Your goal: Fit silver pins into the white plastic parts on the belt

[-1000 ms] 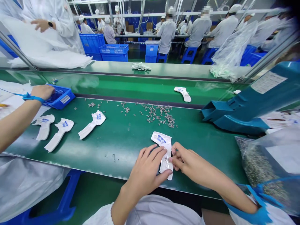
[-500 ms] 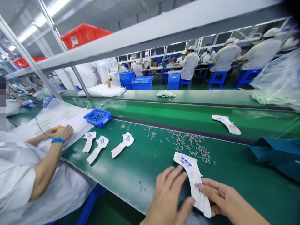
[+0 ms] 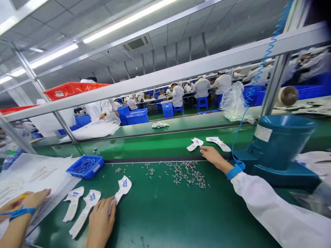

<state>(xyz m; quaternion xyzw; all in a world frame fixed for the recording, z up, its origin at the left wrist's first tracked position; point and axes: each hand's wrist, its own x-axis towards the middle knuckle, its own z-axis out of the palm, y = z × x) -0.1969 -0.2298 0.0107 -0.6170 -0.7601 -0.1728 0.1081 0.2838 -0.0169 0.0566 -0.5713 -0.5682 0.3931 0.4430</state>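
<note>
Right hand (image 3: 213,156) is out on the far side of the belt, fingers extended and open, holding nothing visible, just beside two far cards (image 3: 218,143). Left hand (image 3: 100,222) is on the near side, over the stem of a white card (image 3: 123,186); touching it, but grip can't be told. Two more cards (image 3: 90,206) lie just left, spaced apart, probably to keep each flat and easy to reach. Loose metal bits (image 3: 182,174) are spread thin across the green belt (image 3: 165,220), with a blue tray (image 3: 97,168) of similar bits farther left. Coiled blue cord (image 3: 244,110) runs down by the blue wrist strap (image 3: 234,171), likely for grounding. Teal hopper (image 3: 281,144) stands right. A co-worker's hand (image 3: 36,199) is at far left.
</note>
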